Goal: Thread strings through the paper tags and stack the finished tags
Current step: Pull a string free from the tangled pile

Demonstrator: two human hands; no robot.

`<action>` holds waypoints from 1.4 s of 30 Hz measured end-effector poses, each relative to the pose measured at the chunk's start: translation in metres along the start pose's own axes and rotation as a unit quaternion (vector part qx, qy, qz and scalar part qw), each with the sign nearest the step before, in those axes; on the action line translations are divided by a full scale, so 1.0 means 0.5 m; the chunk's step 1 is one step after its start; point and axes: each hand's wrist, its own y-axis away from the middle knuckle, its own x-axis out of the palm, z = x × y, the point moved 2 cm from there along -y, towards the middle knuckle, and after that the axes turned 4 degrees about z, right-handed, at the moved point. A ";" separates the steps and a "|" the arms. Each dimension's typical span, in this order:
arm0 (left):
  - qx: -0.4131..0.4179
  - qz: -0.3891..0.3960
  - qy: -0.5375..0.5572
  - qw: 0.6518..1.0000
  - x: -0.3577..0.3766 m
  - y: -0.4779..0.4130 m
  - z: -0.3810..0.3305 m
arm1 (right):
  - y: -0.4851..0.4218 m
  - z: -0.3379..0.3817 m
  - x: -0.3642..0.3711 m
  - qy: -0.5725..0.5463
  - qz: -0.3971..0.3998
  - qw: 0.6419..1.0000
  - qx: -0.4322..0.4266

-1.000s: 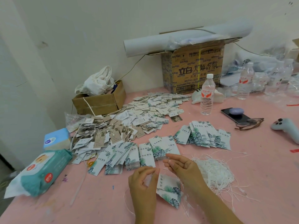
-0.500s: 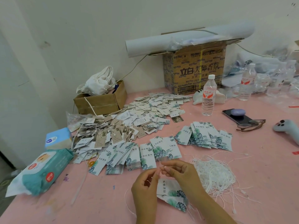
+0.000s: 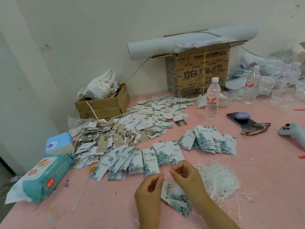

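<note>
Pink table (image 3: 105, 204) against a white wall, with cardboard boxes at the back.

Head view: the left hand (image 3: 149, 190) and right hand (image 3: 186, 177) each pinch a thin string (image 3: 167, 174) at the fingertips, close together. The tag (image 3: 175, 194) lies just below, between them. Its long axis runs to the lower right and its top end is nearest the left hand. The string heap (image 3: 217, 177) sits beside the right hand. The stacked tags (image 3: 148, 161) lie just beyond.

Soft, even light fills the room with only faint shadows, the paper tags (image 3: 158, 109) in front of the big cardboard box (image 3: 199, 71) look sharp, and the bottles (image 3: 291, 80) far right of the box look smeared and bent.
</note>
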 end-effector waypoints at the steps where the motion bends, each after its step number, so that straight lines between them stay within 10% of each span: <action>1: 0.001 0.000 0.000 1.000 0.001 0.000 0.000 | 0.000 0.001 0.000 -0.007 0.003 1.000 0.004; 42: 0.060 0.010 -0.021 0.998 0.001 0.001 -0.004 | 0.004 0.005 0.006 0.086 0.045 0.995 -0.037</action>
